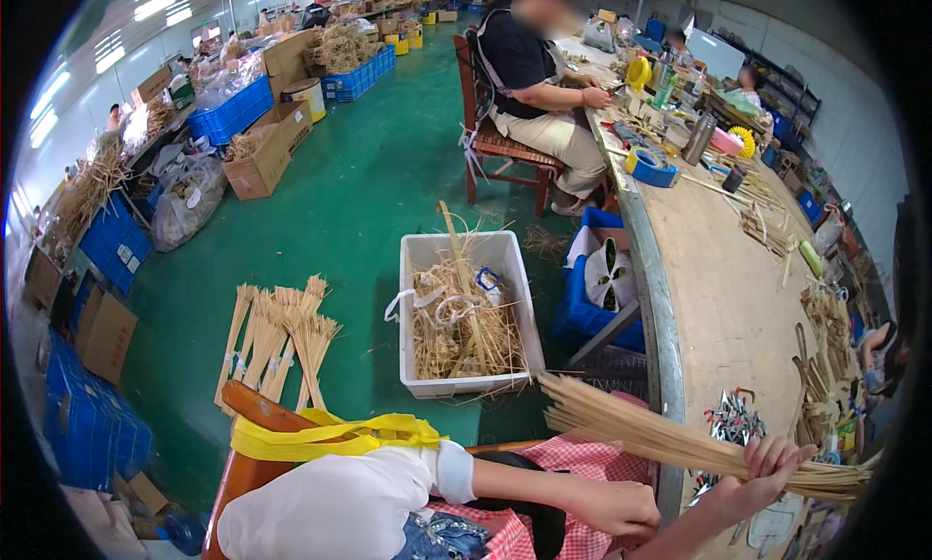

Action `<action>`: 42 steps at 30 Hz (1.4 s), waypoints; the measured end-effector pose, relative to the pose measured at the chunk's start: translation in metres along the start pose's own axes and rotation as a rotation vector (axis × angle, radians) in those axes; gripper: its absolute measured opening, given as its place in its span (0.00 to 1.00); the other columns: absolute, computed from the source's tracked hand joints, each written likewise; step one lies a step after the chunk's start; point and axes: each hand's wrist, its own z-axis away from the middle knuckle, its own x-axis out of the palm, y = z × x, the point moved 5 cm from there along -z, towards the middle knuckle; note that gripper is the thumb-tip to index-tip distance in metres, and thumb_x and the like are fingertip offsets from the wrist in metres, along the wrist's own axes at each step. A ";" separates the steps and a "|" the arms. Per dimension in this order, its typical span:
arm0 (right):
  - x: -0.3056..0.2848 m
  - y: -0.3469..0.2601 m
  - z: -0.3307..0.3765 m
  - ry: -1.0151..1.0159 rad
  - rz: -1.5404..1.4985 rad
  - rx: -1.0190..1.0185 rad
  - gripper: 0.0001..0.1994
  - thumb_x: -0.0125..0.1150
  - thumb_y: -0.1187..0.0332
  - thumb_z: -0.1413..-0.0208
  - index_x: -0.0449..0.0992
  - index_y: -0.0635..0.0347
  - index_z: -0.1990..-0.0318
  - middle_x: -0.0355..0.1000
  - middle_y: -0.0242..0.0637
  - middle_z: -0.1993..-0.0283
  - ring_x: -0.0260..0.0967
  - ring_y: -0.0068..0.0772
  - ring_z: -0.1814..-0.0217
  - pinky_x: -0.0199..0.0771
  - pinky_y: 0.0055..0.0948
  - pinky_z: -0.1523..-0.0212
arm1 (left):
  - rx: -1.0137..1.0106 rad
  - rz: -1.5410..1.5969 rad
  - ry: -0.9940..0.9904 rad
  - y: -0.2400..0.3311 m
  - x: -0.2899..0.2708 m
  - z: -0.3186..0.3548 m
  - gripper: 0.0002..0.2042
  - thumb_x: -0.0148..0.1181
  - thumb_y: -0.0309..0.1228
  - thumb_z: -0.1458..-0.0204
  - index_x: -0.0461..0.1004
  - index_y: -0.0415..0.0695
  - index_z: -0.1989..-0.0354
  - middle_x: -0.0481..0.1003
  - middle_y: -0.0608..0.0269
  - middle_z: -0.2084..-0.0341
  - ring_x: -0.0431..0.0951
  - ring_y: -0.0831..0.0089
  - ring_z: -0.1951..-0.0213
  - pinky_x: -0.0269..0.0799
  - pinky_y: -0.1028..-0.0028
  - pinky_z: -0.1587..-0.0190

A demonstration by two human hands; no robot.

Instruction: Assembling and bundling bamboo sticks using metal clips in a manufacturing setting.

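Observation:
A long bundle of thin, pale bamboo strips (641, 431) slants across the table's near edge, its loose ends fanned out to the left. My right hand (762, 471) grips it toward the right end, fingers wrapped around the strips. Left of the right forearm, my left hand (621, 510) is closed above my lap, over a red-and-white checked cloth (592, 458). Its fingers curl under, so anything inside them is hidden. Several metal clips (735, 419) lie on the table just behind the bundle.
A white bin (410, 366) of straw scraps stands on the green floor, left of the wooden table (709, 298). More tied bundles (282, 337) lie farther left. A yellow strap (340, 436) hangs over a chair's wooden back (267, 407). Ahead, another person (529, 75) sits working.

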 end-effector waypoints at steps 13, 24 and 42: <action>0.015 0.002 0.026 -0.178 0.076 0.095 0.23 0.55 0.57 0.40 0.51 0.49 0.82 0.42 0.21 0.85 0.37 0.11 0.86 0.41 0.15 0.82 | -0.074 -0.022 0.704 -0.012 -0.063 -0.002 0.21 0.64 0.28 0.58 0.64 0.38 0.56 0.72 0.43 0.74 0.75 0.48 0.70 0.69 0.63 0.69; 0.044 0.012 -0.002 -0.256 0.288 0.003 0.09 0.61 0.65 0.43 0.70 0.58 0.70 0.56 0.20 0.83 0.53 0.13 0.83 0.57 0.15 0.77 | 0.101 0.199 0.769 -0.018 -0.113 -0.036 0.09 0.58 0.26 0.53 0.70 0.36 0.64 0.73 0.52 0.78 0.72 0.66 0.74 0.68 0.66 0.72; 0.184 -0.032 -0.047 -0.404 0.462 -0.534 0.17 0.61 0.64 0.45 0.63 0.52 0.83 0.53 0.19 0.89 0.46 0.12 0.90 0.43 0.18 0.89 | 0.410 -0.005 0.997 0.003 -0.261 -0.111 0.11 0.64 0.35 0.64 0.77 0.42 0.74 0.77 0.53 0.78 0.79 0.63 0.71 0.73 0.67 0.64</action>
